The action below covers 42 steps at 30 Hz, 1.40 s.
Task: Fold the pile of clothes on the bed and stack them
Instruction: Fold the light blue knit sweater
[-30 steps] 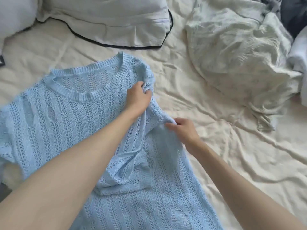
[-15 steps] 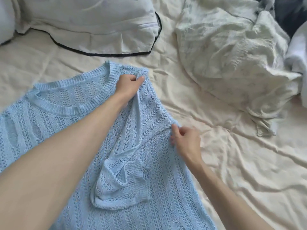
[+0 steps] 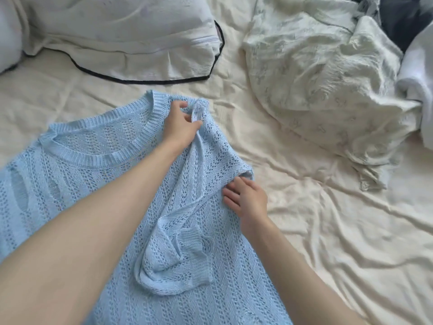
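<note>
Pinching the shoulder seam of the light blue knit sweater (image 3: 98, 184) on the cream sheet (image 3: 328, 219), the left hand (image 3: 181, 124) tugs while the right hand (image 3: 247, 199) presses spread fingers just below, so the folded-in sleeve (image 3: 173, 261) could snag or slide askew.

No legible text, label, brand, number or sign anywhere in view. Checked the light blue open-knit sweater (image 3: 131, 174), the white pillowcase with black piping (image 3: 131, 43) and the crumpled pale green patterned cloth (image 3: 316, 73): the faint marks on the cloth are a printed motif, too small to read as letters.
</note>
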Available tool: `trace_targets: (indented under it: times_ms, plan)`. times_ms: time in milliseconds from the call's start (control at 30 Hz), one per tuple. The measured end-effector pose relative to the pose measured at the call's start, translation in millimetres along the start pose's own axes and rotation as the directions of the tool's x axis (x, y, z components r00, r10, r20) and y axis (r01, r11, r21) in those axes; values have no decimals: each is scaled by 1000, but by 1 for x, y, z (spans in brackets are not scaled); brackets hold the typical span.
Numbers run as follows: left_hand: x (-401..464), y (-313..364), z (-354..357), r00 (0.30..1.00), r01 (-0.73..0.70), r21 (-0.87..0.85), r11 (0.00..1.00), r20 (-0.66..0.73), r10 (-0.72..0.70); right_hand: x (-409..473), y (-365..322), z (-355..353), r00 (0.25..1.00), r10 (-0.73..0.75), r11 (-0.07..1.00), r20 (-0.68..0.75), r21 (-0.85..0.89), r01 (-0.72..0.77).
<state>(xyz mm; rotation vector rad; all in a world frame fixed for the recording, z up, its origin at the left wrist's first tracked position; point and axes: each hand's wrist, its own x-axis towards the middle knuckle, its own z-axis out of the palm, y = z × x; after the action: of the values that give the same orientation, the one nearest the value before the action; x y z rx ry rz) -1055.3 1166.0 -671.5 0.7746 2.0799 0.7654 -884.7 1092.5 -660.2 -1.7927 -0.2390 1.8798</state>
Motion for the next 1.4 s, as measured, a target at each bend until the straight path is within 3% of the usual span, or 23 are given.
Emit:
trace_targets:
  times_ms: [67,133,200,233,267,300,367,433,500,667,767,867,900,967,1033,1067,1100,1233,1333,1400]
  plan:
    - [-19,-7,-3,995,-77,-72,994,-66,72,-11,17,-7,998,-49,981,47,-184,57]
    - [-30,-11,-9,997,-52,-333,941,-69,30,-24,38,-18,994,-91,918,62,-381,107]
    - [-28,-6,-19,994,74,-655,752,-13,-109,-37,54,-28,993,-86,886,84,-450,115]
    - [-24,-2,-23,989,114,-742,660,24,-144,-42,59,-32,992,-81,886,95,-450,115]
    - [-19,3,-25,989,128,-757,641,50,-140,-44,61,-35,992,-80,891,100,-440,116]
    - [-15,8,-26,992,123,-707,697,67,-107,-44,62,-36,991,-84,892,107,-436,122]
    - [-15,12,-24,996,41,-401,915,95,-4,-41,59,-36,987,-89,869,137,-473,144]
    - [-29,2,-16,988,-67,-86,994,133,78,-36,56,-35,978,-101,808,181,-559,186]
    - [-51,-17,-12,987,-112,65,992,127,103,-33,55,-34,963,-123,709,239,-659,253]
    - [-111,-69,-26,989,-147,185,972,63,137,-34,70,-35,912,-187,437,365,-801,410]
    - [-151,-99,-42,993,-113,323,939,20,113,-44,88,-32,925,-178,431,335,-819,379]
    - [-187,-121,-49,1000,5,434,901,2,-6,-55,101,-27,957,-136,404,256,-868,289]
    - [-196,-125,-50,999,49,433,900,-14,-47,-60,105,-27,953,-160,357,258,-885,299]
    - [-206,-131,-50,991,130,393,910,-62,-115,-73,113,-27,886,-312,153,343,-902,403]
    - [-206,-133,-51,977,212,348,913,-77,-197,-91,120,-28,740,-440,-56,508,-839,542]
    - [-203,-134,-53,967,254,313,915,-72,-244,-99,125,-29,677,-452,-91,581,-785,613]
    - [-201,-134,-56,954,300,263,917,-68,-293,-107,129,-29,641,-420,-86,642,-732,676]
    - [-193,-138,-78,901,433,-124,893,66,-428,-137,146,-28,659,-220,85,719,-659,747]
    - [-191,-144,-108,882,468,-322,823,223,-415,-153,160,-17,623,-228,81,748,-623,778]
    - [-185,-153,-132,899,431,-328,841,237,-368,-160,170,-3,585,-139,83,799,-580,811]
